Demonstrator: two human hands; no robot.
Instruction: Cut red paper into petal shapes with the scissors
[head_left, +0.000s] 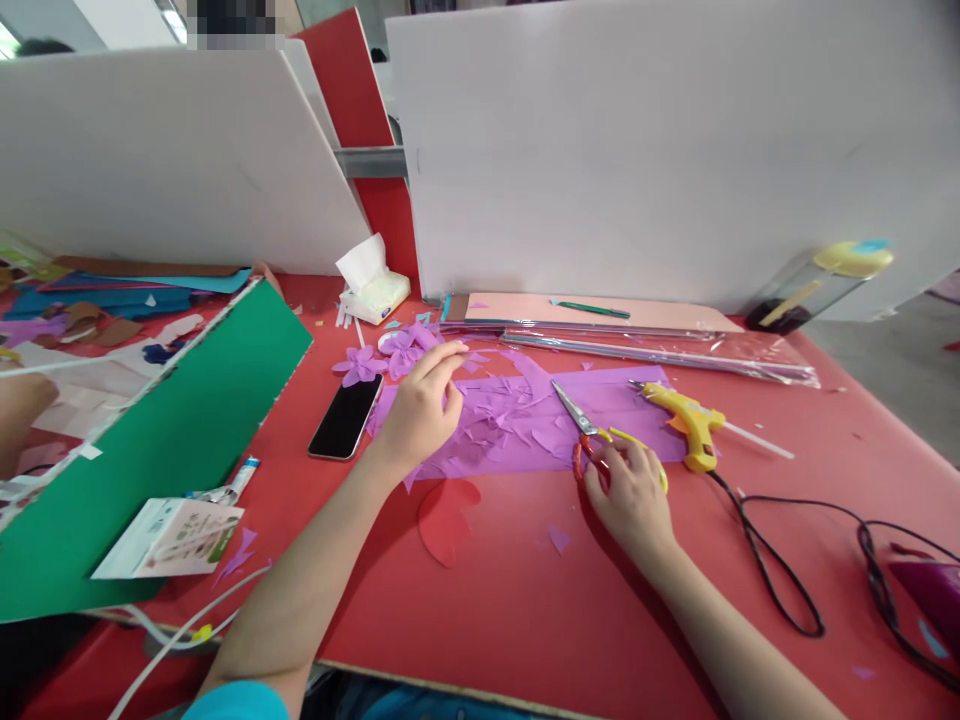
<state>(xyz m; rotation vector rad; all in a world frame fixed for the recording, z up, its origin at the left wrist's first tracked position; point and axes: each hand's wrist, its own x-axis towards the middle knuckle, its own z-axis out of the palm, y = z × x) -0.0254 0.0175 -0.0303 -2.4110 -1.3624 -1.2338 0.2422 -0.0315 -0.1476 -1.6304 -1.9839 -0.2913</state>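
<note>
My left hand (424, 408) hovers over the left part of a purple sheet (628, 385), fingers stretched forward and thumb apart, with nothing visible in it. Purple scraps (502, 420) are heaped beside it, and purple paper flowers (358, 366) lie just beyond. On the right part of the sheet rest scissors (576, 408) with red and yellow handles, blades pointing away to the left. The fingers of my right hand (628, 490) curl over those handles. A yellow glue gun (694, 420) with a glue stick lies right of that hand. Nearer me is a red petal-shaped cutout (448, 522).
A black-screened phone (346, 418) lies left of the sheet. Behind are tissues (381, 295), wrapped sheets (660, 355), a green pen-like tool (594, 310) and a yellow-lidded bottle (814, 285). A green board (172, 450) stands left; a black cord (765, 565) loops right.
</note>
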